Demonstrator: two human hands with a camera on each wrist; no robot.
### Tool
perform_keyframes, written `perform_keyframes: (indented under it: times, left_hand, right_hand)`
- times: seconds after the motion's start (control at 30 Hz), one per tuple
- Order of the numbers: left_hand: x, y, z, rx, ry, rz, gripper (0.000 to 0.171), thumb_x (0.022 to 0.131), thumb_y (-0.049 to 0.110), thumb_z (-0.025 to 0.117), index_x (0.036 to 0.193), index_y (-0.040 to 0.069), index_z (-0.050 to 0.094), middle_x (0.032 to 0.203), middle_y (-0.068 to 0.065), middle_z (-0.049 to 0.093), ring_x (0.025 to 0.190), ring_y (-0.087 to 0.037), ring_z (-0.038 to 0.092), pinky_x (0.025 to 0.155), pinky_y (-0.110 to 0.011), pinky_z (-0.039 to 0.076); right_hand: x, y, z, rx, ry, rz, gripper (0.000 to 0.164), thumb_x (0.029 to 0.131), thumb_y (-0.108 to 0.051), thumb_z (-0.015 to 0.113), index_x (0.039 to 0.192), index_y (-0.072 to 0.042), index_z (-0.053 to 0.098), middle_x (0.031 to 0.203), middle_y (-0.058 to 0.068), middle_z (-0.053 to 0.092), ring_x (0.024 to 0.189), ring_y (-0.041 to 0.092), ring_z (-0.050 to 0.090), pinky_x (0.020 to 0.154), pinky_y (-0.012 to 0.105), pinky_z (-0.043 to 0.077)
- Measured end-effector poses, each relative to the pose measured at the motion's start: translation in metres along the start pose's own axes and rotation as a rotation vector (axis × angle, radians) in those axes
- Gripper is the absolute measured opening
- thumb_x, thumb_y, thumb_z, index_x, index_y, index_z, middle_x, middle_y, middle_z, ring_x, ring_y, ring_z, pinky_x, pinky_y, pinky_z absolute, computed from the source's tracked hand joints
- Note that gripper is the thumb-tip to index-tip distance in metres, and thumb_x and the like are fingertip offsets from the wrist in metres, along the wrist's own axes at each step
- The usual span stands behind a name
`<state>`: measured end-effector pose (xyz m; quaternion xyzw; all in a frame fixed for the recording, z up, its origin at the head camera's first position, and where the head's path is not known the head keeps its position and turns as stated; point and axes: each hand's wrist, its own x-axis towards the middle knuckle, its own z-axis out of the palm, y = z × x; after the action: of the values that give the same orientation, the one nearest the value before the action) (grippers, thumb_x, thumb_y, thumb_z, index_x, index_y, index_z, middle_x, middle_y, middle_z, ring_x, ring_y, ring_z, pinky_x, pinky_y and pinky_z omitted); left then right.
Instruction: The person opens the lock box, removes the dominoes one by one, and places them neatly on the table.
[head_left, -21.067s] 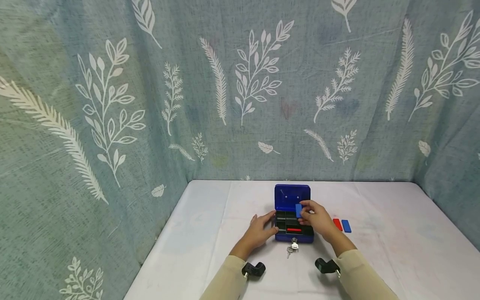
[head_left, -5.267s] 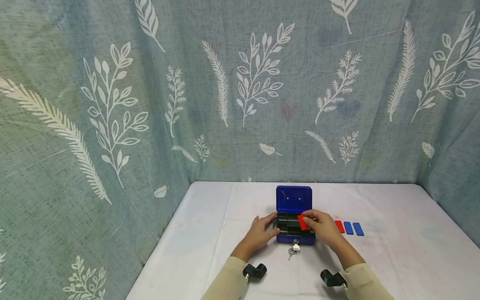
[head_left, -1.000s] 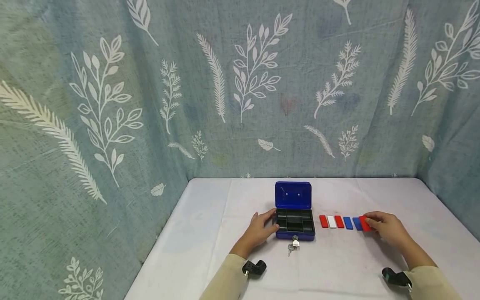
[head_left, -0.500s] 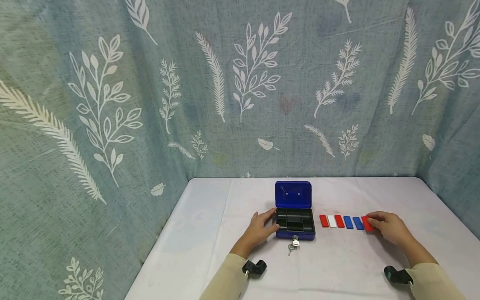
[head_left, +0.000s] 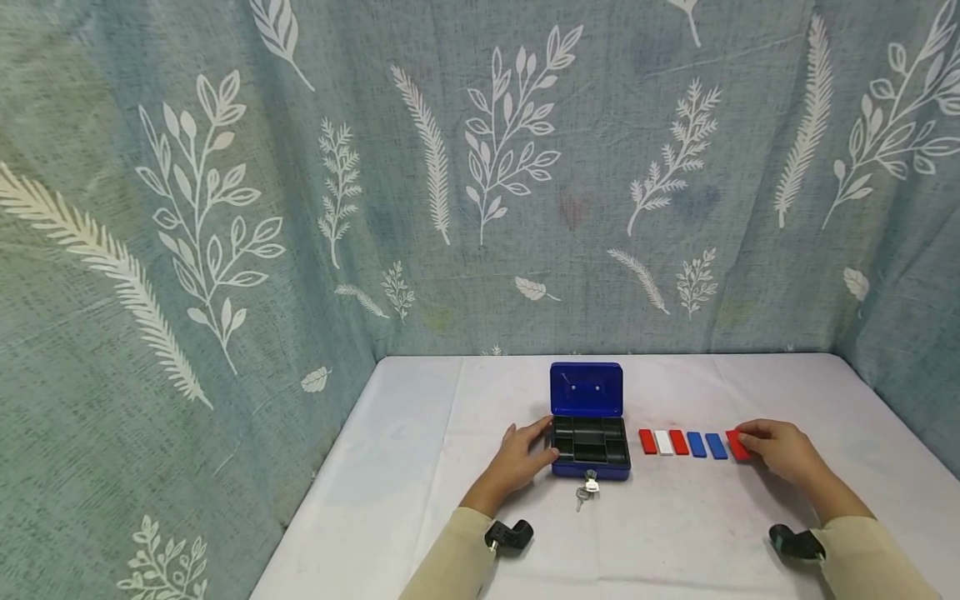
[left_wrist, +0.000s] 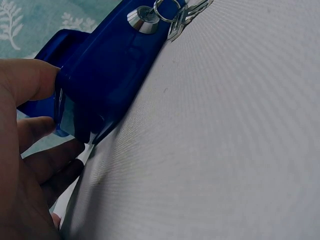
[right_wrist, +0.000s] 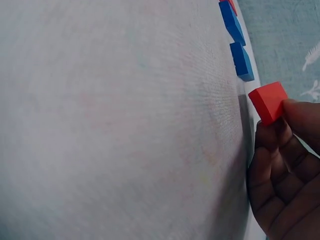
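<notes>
A small blue cash box (head_left: 590,473) stands on the table with its lid (head_left: 587,390) raised. Inside sits a black compartment tray (head_left: 589,451). My left hand (head_left: 513,463) rests against the box's left side, thumb on the upper edge and fingers along the wall, as the left wrist view shows. To the right, my right hand (head_left: 782,454) pinches a red rectangular block (right_wrist: 269,101) between thumb and fingers, at the right end of a row. Along that row lie a red block (head_left: 648,442), a white block (head_left: 663,442), another red block (head_left: 678,442) and two blue blocks (head_left: 697,445).
Keys (head_left: 582,495) hang from the lock at the front of the box and reach the table. A white cloth (head_left: 420,467) covers the tabletop. Behind it rises a patterned curtain (head_left: 450,275). Each wrist wears a black camera mount (head_left: 510,535).
Earlier, the right hand handled blocks over the box, and the row was shorter. Over the last second it shifts the red block slightly right, off the end blue block. The left hand stays put.
</notes>
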<state>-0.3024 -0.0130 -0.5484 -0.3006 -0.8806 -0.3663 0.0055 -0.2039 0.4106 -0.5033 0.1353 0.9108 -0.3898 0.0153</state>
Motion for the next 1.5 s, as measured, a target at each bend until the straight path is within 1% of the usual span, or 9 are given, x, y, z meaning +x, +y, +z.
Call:
perform_keyframes:
  times: [0.3, 0.5, 0.6, 0.83, 1.07, 1.17, 1.3, 1.4, 1.5]
  left_hand:
    - [-0.001, 0.001, 0.001, -0.008, 0.002, 0.002, 0.062, 0.090, 0.037, 0.061, 0.146, 0.016, 0.047, 0.137, -0.003, 0.056, 0.132, -0.021, 0.046, 0.116, -0.052, 0.012]
    - [-0.002, 0.000, 0.001, -0.013, 0.004, -0.003, 0.062, 0.090, 0.038, 0.061, 0.146, 0.016, 0.047, 0.137, -0.003, 0.056, 0.132, -0.021, 0.046, 0.116, -0.051, 0.011]
    - [-0.001, 0.000, 0.001, -0.009, 0.001, -0.006, 0.062, 0.090, 0.038, 0.061, 0.146, 0.017, 0.046, 0.138, -0.002, 0.056, 0.132, -0.021, 0.045, 0.117, -0.051, 0.011]
    - [-0.001, 0.000, 0.001, 0.000, 0.004, -0.007, 0.062, 0.090, 0.038, 0.061, 0.146, 0.016, 0.047, 0.137, -0.002, 0.056, 0.132, -0.021, 0.046, 0.116, -0.051, 0.012]
    - [-0.001, 0.002, 0.000, -0.005, 0.004, -0.017, 0.062, 0.089, 0.037, 0.062, 0.146, 0.016, 0.047, 0.136, -0.002, 0.057, 0.131, -0.021, 0.046, 0.117, -0.050, 0.011]
    - [-0.001, 0.003, 0.000, -0.011, 0.004, -0.013, 0.062, 0.089, 0.037, 0.063, 0.146, 0.016, 0.047, 0.136, -0.002, 0.057, 0.131, -0.021, 0.046, 0.116, -0.050, 0.011]
    - [0.000, 0.002, -0.001, -0.017, 0.005, -0.003, 0.061, 0.090, 0.035, 0.062, 0.146, 0.015, 0.047, 0.137, -0.003, 0.057, 0.132, -0.021, 0.046, 0.116, -0.050, 0.011]
    - [0.000, 0.001, 0.000, -0.016, 0.005, -0.002, 0.061, 0.090, 0.036, 0.062, 0.146, 0.015, 0.047, 0.137, -0.003, 0.056, 0.132, -0.021, 0.045, 0.116, -0.051, 0.011]
    - [0.001, 0.000, 0.001, -0.010, 0.004, -0.004, 0.062, 0.090, 0.036, 0.061, 0.146, 0.016, 0.047, 0.138, -0.002, 0.056, 0.132, -0.021, 0.045, 0.116, -0.051, 0.011]
  right_hand:
    - [0.005, 0.001, -0.001, -0.034, -0.027, 0.020, 0.039, 0.097, -0.016, 0.057, 0.124, 0.012, 0.054, 0.115, 0.032, 0.053, 0.096, 0.038, 0.052, 0.074, 0.042, 0.053]
    - [0.007, 0.001, -0.001, -0.080, -0.028, -0.002, 0.038, 0.097, -0.015, 0.057, 0.121, 0.013, 0.055, 0.115, 0.033, 0.054, 0.099, 0.041, 0.051, 0.083, 0.052, 0.049]
    - [0.008, 0.001, -0.001, -0.087, -0.025, -0.002, 0.037, 0.096, -0.014, 0.057, 0.120, 0.014, 0.056, 0.114, 0.033, 0.055, 0.100, 0.042, 0.051, 0.085, 0.055, 0.047]
    - [0.011, 0.002, 0.001, -0.100, -0.025, 0.023, 0.035, 0.096, -0.014, 0.055, 0.118, 0.014, 0.056, 0.109, 0.031, 0.057, 0.097, 0.040, 0.052, 0.084, 0.055, 0.046]
    - [0.011, 0.002, 0.002, -0.128, -0.008, 0.012, 0.036, 0.093, -0.016, 0.060, 0.115, 0.012, 0.059, 0.107, 0.031, 0.059, 0.097, 0.042, 0.054, 0.084, 0.058, 0.045]
    - [0.010, 0.001, 0.002, -0.118, -0.010, 0.027, 0.042, 0.090, -0.018, 0.066, 0.116, 0.013, 0.058, 0.105, 0.029, 0.060, 0.092, 0.038, 0.056, 0.079, 0.053, 0.048]
    - [0.010, -0.001, 0.004, -0.090, -0.014, 0.077, 0.051, 0.085, -0.020, 0.073, 0.120, 0.014, 0.054, 0.106, 0.028, 0.059, 0.087, 0.033, 0.056, 0.072, 0.042, 0.052]
    - [0.010, -0.003, 0.006, -0.092, -0.008, 0.093, 0.053, 0.084, -0.020, 0.075, 0.120, 0.014, 0.054, 0.106, 0.029, 0.058, 0.088, 0.035, 0.054, 0.073, 0.044, 0.051]
    - [0.010, -0.004, 0.007, -0.109, 0.003, 0.088, 0.051, 0.085, -0.019, 0.074, 0.119, 0.013, 0.055, 0.105, 0.029, 0.058, 0.090, 0.037, 0.053, 0.079, 0.052, 0.048]
